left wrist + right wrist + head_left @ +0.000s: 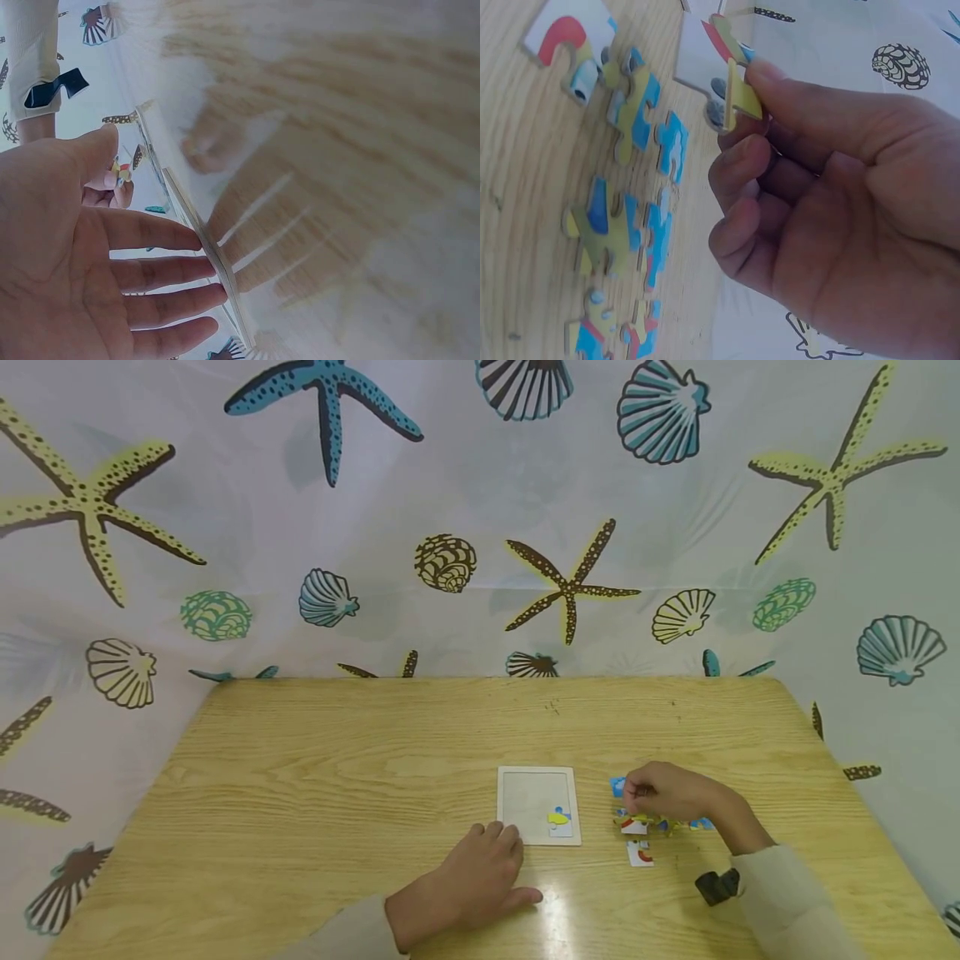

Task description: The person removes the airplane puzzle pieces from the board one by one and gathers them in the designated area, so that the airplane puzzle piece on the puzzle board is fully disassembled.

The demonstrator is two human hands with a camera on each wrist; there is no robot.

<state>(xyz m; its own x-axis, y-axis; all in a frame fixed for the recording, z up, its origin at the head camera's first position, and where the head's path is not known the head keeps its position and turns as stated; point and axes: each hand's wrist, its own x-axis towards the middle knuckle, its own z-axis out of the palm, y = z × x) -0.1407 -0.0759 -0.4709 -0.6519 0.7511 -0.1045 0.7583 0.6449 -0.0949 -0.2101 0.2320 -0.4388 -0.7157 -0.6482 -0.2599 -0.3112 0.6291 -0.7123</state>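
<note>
My left hand point(480, 877) rests at the lower left corner of a square puzzle tray point(538, 769), its straight fingers touching the rim. A puzzle piece point(559, 821) with yellow and blue on it lies in the tray's lower right corner. To the right of the tray my right hand point(675, 795) hovers over loose pieces. Its thumb and fingertips pinch a small puzzle piece point(744, 99) with yellow showing; the other fingers curl beneath. A white and red piece point(696, 56) appears just behind it, and whether they touch I cannot tell.
Several loose puzzle pieces point(604, 229) lie on the wooden table point(360, 760) under and beside the right hand. One with a red arc point(640, 853) sits nearest me. A black device point(717, 887) is at the right cuff. Shell-patterned cloth point(480, 635) hangs behind the table.
</note>
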